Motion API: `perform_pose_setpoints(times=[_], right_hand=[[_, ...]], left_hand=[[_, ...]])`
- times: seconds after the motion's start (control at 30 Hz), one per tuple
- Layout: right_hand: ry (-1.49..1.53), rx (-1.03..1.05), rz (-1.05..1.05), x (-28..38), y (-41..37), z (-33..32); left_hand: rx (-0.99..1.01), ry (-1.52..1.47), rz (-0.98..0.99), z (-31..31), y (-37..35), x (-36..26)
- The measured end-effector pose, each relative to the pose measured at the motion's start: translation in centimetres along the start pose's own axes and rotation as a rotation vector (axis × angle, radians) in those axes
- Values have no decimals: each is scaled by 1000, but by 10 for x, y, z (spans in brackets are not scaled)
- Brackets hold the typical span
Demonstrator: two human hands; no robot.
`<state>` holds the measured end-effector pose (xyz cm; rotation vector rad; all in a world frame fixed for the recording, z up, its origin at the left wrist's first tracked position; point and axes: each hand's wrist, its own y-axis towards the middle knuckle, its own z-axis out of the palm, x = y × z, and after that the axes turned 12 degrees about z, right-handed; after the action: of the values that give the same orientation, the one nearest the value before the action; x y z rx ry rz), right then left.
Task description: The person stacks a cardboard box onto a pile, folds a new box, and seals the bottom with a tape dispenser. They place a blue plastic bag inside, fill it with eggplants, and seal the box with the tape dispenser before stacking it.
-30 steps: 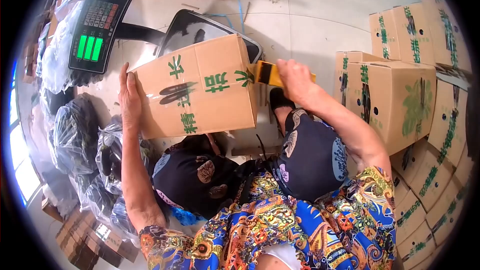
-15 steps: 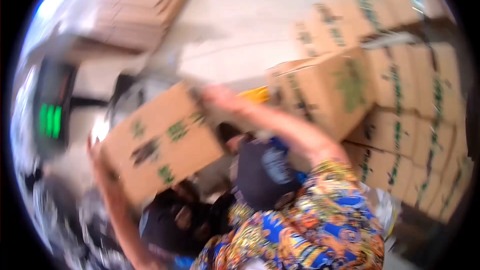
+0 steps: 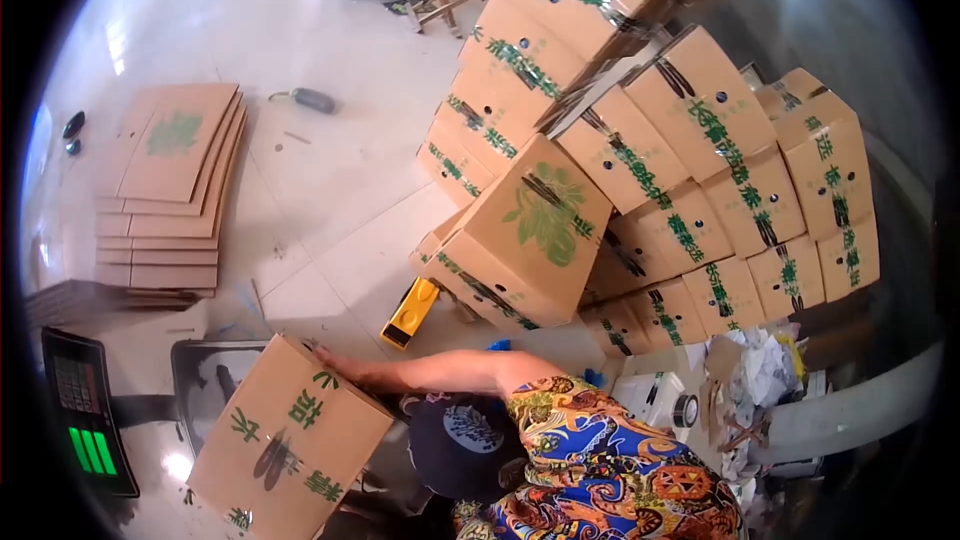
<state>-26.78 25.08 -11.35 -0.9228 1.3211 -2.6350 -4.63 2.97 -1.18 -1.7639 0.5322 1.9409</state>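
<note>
A cardboard box (image 3: 290, 430) with green characters and a dark eggplant print sits tilted at the lower left, partly over the scale's platform (image 3: 188, 380). My right hand (image 3: 338, 362) grips its upper right edge, with the arm stretched out of a bright patterned sleeve (image 3: 560, 410). Only what look like the fingertips of my left hand (image 3: 188, 496) show at the box's left corner; the rest is hidden or out of frame. Beside the platform stands the scale's display (image 3: 92, 430), its digits lit green. Below my right arm is a dark rounded thing with a pale print (image 3: 465, 445).
Printed boxes (image 3: 720, 180) are stacked at the right, with one large box (image 3: 540, 230) in front. A yellow tool (image 3: 408, 315) lies near it. Flattened boxes (image 3: 175, 145) are piled at the left. An eggplant (image 3: 312, 100) lies on the floor; a folding stool (image 3: 445, 0) stands farther back.
The view has swung, and the box now appears lower in it. Blur has cleared. My left forearm, visible before along the box's left side, has dropped out of view.
</note>
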Motion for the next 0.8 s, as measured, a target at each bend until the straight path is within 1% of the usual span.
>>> perform_pose_setpoints(times=[0.03,0.1,0.17,0.2,0.3,0.37,0.4,0.47,0.5,0.53,0.57,0.67,0.8], right_hand=[[-29,-41,0,2,-1,5],[115,148,6,9,-2,6],[264,320,45,7,-29,0],[160,238,97,33,-63,10],[8,158,-111,81,-135,17],[-97,93,-462,94,-163,2],[-142,-68,-652,113,-230,32],[-169,-160,-612,150,-308,62],[40,-2,-521,161,-311,48],[43,6,-532,170,-326,43],[5,-33,-571,176,-352,41],[-49,-105,-649,170,-415,34],[-101,-221,-684,136,-481,15]], left_hand=[[7,-10,1,4,1,-2],[21,-34,10,12,-1,-7],[30,-60,2,20,-7,-12],[42,-81,-1,27,-10,-14],[91,-150,12,49,-20,-33],[119,-211,20,64,-30,-49],[143,-249,23,74,-36,-58],[172,-325,36,88,-48,-77],[188,-363,40,96,-55,-87],[207,-402,38,103,-62,-96],[226,-437,40,112,-70,-107],[283,-573,50,129,-93,-135],[371,-783,37,143,-124,-169]])
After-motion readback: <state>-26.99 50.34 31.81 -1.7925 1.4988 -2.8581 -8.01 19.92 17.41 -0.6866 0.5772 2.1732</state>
